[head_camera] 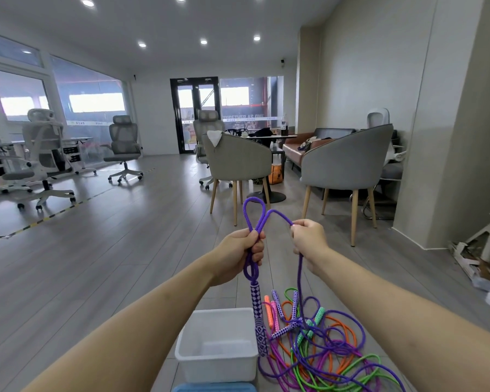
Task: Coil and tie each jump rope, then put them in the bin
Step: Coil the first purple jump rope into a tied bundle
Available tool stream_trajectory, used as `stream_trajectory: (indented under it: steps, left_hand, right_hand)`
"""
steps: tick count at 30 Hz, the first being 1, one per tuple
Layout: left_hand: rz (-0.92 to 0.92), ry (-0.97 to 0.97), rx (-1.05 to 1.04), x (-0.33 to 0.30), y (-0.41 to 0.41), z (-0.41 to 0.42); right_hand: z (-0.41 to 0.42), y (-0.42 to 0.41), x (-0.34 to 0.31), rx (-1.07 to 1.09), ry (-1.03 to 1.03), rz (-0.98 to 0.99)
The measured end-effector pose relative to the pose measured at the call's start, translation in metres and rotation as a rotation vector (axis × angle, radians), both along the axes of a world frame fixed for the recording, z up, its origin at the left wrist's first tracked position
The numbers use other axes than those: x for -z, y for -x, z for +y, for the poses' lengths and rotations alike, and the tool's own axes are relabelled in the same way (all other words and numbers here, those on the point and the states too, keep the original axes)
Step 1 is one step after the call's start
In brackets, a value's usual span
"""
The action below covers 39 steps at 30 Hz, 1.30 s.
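- While both arms are stretched forward, the purple jump rope (254, 219) is gripped in the fist of the left hand (242, 251), with loops standing above the fist and hanging below it.
- Its patterned handle (258, 318) is seen dangling beneath that hand, over the right edge of the white bin (187, 355).
- A strand of the same rope is pinched by the right hand (309, 239) and led down to the tangled pile of ropes (328, 355) on the floor, right of the bin.
- Farther off, two grey armchairs (348, 165) and several office chairs (43, 154) are placed.
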<state>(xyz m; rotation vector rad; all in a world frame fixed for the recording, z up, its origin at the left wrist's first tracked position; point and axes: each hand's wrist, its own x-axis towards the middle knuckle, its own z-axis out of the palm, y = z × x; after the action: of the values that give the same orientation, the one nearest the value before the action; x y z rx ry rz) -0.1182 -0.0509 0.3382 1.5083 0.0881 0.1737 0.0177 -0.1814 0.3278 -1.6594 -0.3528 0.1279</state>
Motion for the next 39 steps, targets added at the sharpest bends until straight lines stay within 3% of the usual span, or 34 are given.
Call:
stream_trajectory:
  steps: [9,19,25,31,35,39]
  left_hand:
    - [-0.014,-0.075,0.002,0.002,-0.005,-0.008]
    - [-0.052,-0.16,-0.137,0.01,-0.008,-0.001]
    - [-0.09,-0.234,-0.146,0.009,-0.006,-0.003]
    - [-0.101,-0.228,-0.22,0.008,-0.005,-0.002]
    - [-0.135,-0.233,-0.264,0.006,-0.006,-0.005]
    - [-0.167,-0.101,-0.386,0.003,-0.008,0.006]
  right_hand:
    - [0.003,0.027,-0.011,-0.197,-0.227,0.151]
    - [0.014,0.038,-0.014,-0.284,-0.241,0.053]
    - [0.012,0.04,-0.014,-0.285,-0.307,0.181]
    - [0.007,0.049,-0.012,-0.371,-0.056,0.181]
    - [0.005,0.048,-0.01,-0.487,-0.052,0.125]
    - [-0.007,0.037,-0.002,-0.524,0.116,-0.01]
